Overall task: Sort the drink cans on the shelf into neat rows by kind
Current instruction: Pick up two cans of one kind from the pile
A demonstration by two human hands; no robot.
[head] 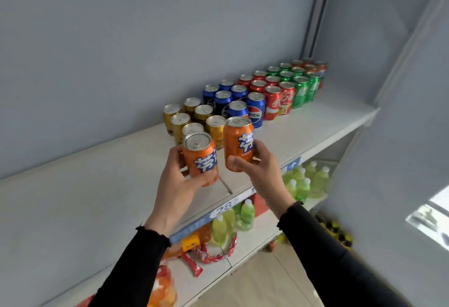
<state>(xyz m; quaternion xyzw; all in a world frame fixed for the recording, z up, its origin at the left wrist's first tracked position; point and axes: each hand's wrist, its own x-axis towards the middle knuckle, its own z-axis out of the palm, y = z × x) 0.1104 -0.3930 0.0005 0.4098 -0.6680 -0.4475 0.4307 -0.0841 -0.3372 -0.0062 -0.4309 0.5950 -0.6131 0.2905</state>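
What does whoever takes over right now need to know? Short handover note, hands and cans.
Left hand: grips one orange can, upright, above the shelf.
Right hand: grips a second orange can, also upright, just in front of the gold cans.
Done: gold, blue cans, red cans and green cans stand in rows by kind, left to right.
Left: set both orange cans down, probably as a new row left of the gold. A few cans at the far right end are too small to identify.
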